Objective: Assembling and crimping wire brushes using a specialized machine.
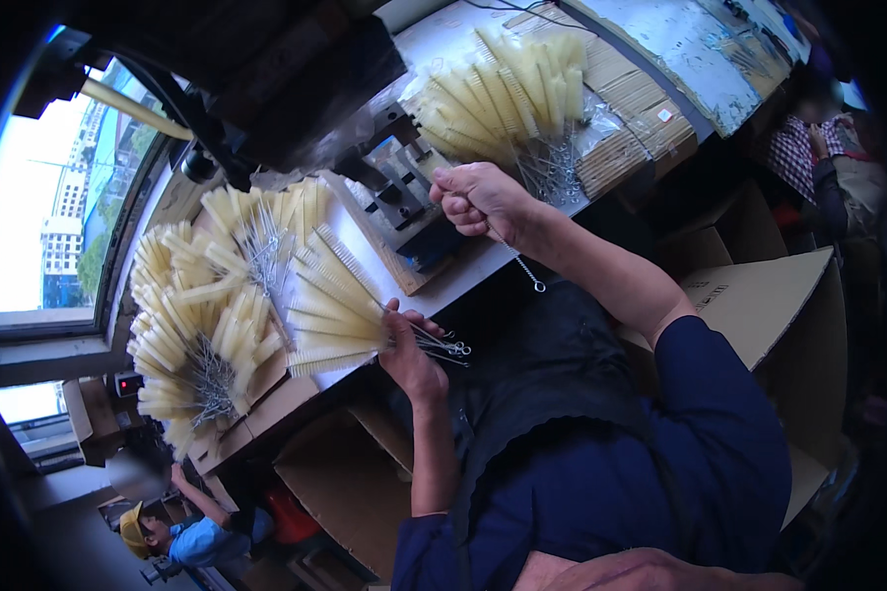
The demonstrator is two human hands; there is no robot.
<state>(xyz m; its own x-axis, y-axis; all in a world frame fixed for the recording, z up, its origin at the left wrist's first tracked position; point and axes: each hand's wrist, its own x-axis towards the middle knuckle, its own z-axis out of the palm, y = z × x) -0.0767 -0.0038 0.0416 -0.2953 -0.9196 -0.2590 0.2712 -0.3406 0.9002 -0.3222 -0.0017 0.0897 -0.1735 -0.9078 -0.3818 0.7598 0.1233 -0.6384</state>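
My left hand [416, 362] is closed round the twisted wire handles of a fanned bunch of bottle brushes [337, 295] with pale yellow bristles. Their looped wire ends stick out to the right of the fist. My right hand [483, 201] is closed beside the metal fixture [399, 192] of a bench machine, gripping a single brush. That brush's wire handle [524, 268] runs out below the palm and ends in a small loop. Its bristle end is mostly hidden by my fingers and the fixture.
Heaps of similar brushes [192, 305] lie on the left of the bench, and another pile [503, 94] lies beyond the fixture on flattened cardboard [641, 118]. Open cardboard boxes [759, 295] stand at the right. A co-worker [202, 537] is at lower left, another person [808, 163] at far right.
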